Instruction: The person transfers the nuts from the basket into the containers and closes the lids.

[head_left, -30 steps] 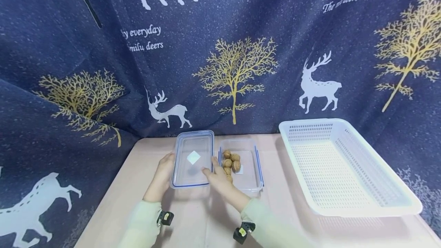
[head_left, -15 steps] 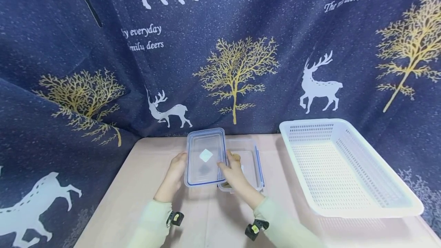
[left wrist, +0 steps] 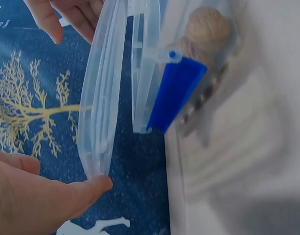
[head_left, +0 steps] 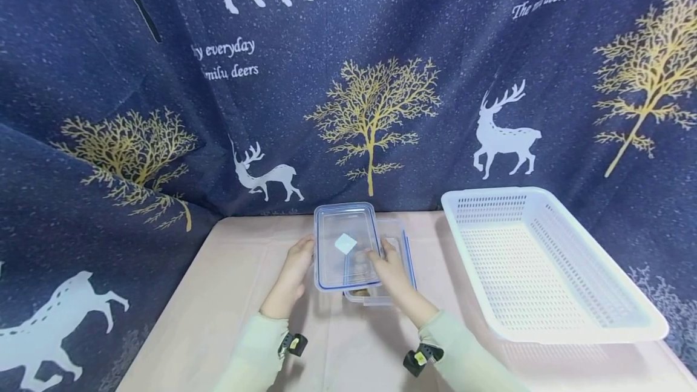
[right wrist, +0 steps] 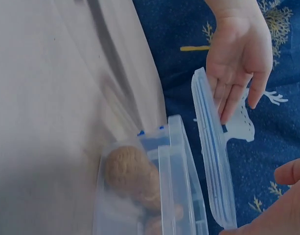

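Both hands hold a clear plastic lid (head_left: 332,259) with a blue seal and a white diamond sticker. My left hand (head_left: 291,268) grips its left edge with the fingers. My right hand (head_left: 394,274) has its fingers at the right edge, and in the head view its thumb lies over the rim. Beneath the lid stands a clear food container (head_left: 377,301) with a blue latch (left wrist: 178,93); lid and container are apart. Walnuts (left wrist: 208,27) lie inside the container. From the head view, the lid covers most of them.
A white perforated plastic basket (head_left: 528,277) stands at the right of the table. Pale pink cloth covers the tabletop (head_left: 234,259). Behind it hangs a dark blue curtain (head_left: 337,138) printed with deer and trees.
Both hands have carried the lid to the right, from beside the container to above its left part. Walnuts that showed plainly earlier are now mostly under the lid.
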### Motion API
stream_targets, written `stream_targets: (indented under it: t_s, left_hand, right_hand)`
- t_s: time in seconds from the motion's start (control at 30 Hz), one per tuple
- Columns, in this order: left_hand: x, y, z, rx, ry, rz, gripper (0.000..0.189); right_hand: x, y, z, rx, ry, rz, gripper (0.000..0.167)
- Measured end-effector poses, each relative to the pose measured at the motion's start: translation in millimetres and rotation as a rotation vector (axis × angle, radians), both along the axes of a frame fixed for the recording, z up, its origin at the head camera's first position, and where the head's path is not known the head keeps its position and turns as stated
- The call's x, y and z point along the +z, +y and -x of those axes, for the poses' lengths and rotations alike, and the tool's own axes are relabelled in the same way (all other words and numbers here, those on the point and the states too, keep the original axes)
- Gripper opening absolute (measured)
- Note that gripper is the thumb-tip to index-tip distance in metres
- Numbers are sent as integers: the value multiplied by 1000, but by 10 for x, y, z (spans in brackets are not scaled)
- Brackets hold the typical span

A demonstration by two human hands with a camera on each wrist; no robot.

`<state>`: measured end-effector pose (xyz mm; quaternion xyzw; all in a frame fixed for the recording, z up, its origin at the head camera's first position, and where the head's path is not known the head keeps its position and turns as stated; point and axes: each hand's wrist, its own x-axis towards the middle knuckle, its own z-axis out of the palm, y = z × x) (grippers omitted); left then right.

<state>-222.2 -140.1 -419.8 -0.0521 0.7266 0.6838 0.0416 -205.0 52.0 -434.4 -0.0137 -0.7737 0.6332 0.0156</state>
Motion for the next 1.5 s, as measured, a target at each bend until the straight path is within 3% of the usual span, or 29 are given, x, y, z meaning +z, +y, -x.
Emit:
stream_targets:
  t_s: [0.3,0.57,0.77,0.93,1.17,1.5]
  left_hand:
    - [5,197,-26,23,35,-3,51]
    - [88,378,-3,11,114,-184,51]
    - [123,431,0,33,117,-240,49]
    - [131,449,-4,40,148,-232,46]
    - [167,475,-31,37,156,-88,51]
    - [180,489,-47,47,175,-141,49]
  right_hand:
    - [45,159,57,-64,-26,35,61]
    - [139,233,137,-163,41,145,56]
    - [187,245,160,-182,87,172,53]
    - [199,255,185,-207,114,193,49]
    - [232,242,212,-205,176,184,46]
    - [298,259,227,-109,158,208,48]
